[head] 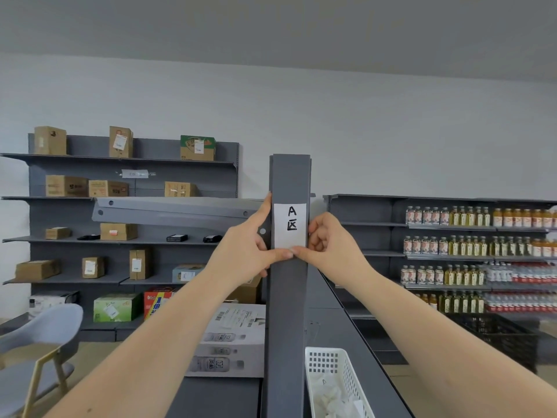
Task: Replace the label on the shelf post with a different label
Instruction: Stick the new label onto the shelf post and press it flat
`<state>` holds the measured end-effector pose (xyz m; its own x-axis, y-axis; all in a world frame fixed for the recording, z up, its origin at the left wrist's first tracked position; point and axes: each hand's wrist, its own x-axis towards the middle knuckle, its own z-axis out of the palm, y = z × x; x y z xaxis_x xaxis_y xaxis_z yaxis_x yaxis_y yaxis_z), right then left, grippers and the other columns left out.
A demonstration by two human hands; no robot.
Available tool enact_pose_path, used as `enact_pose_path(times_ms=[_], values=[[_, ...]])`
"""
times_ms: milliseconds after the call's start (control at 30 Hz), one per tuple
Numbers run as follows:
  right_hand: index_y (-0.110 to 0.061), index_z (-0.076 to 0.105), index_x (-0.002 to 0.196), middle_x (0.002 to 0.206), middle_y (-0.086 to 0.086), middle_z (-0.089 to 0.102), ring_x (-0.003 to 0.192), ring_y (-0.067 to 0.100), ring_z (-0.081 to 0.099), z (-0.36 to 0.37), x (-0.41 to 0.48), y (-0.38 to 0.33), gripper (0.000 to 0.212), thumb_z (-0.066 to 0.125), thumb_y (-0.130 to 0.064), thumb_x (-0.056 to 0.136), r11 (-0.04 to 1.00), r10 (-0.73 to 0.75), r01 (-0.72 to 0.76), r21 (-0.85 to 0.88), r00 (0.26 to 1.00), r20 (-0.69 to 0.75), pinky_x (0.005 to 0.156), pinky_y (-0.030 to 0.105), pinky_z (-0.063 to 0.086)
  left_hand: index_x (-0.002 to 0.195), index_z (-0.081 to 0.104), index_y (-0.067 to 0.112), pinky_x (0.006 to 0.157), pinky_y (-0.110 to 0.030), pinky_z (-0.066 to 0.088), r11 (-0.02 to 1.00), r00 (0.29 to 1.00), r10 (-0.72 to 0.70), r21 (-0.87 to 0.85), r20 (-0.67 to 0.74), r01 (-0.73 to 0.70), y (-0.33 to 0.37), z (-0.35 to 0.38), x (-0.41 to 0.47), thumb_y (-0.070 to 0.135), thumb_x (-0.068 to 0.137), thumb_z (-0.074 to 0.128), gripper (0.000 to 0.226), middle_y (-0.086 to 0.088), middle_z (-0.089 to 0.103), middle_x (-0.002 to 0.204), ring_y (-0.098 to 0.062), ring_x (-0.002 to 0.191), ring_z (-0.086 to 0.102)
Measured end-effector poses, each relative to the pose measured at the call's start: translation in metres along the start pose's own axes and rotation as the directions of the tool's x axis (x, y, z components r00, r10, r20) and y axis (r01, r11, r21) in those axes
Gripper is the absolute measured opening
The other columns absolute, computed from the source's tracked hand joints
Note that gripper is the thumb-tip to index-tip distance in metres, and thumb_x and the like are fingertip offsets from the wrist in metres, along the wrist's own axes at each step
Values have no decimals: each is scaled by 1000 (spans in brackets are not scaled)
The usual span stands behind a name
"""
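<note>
A white paper label (290, 226) with a black "A" and a character under it sits on the front face of the upright grey shelf post (287, 312). My left hand (247, 245) wraps the post's left side, its thumb pressed on the label's bottom edge. My right hand (327, 239) is at the post's right side, thumb and fingertip meeting my left thumb at the label's lower edge. Whether the label is stuck flat or lifting there is hidden by the thumbs.
A white perforated basket (337, 375) with paper pieces, one marked "A", sits at the post's foot on the right. Grey shelves with cardboard boxes (120, 188) stand left, shelves of bottles (470, 245) right. A grey chair (39, 339) is at lower left.
</note>
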<state>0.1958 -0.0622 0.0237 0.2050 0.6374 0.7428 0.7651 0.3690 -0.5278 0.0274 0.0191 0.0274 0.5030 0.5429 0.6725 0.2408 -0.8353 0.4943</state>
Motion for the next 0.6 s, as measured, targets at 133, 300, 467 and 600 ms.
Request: enact_pose_path(times_ms=[133, 300, 467, 600], values=[[-14, 45, 95, 66, -2, 49, 58, 10, 43, 3, -2, 0, 35, 75, -19, 78, 1000, -12, 12, 8, 1000, 17, 55, 15, 39, 141, -6, 57, 51, -16, 54, 999, 999, -33, -42, 21, 34, 1, 1, 1, 32, 80, 76, 104, 0, 73, 61, -11, 47, 69], [-11, 44, 102, 70, 7, 52, 62, 16, 51, -6, -1, 5, 25, 60, -1, 86, 991, 9, -27, 133, 990, 139, 59, 20, 44, 148, 0, 52, 47, -17, 53, 993, 993, -51, -97, 103, 61, 0, -5, 4, 16, 86, 71, 101, -5, 74, 67, -14, 52, 71], [-14, 44, 102, 70, 4, 54, 59, 12, 54, -5, -1, 6, 24, 59, 0, 87, 987, 16, -39, 156, 989, 146, 57, 19, 44, 149, -6, 48, 49, -16, 54, 997, 990, -45, -54, 136, 53, -2, -5, 5, 17, 89, 68, 101, -3, 73, 69, -12, 53, 72], [-14, 45, 103, 69, 3, 55, 60, 11, 52, -4, -3, 8, 25, 61, -3, 87, 979, 15, -40, 201, 992, 123, 61, 23, 44, 146, -10, 52, 52, -18, 56, 999, 993, -26, -19, 116, 28, -2, -3, 2, 18, 90, 66, 101, 0, 74, 69, -12, 57, 72]])
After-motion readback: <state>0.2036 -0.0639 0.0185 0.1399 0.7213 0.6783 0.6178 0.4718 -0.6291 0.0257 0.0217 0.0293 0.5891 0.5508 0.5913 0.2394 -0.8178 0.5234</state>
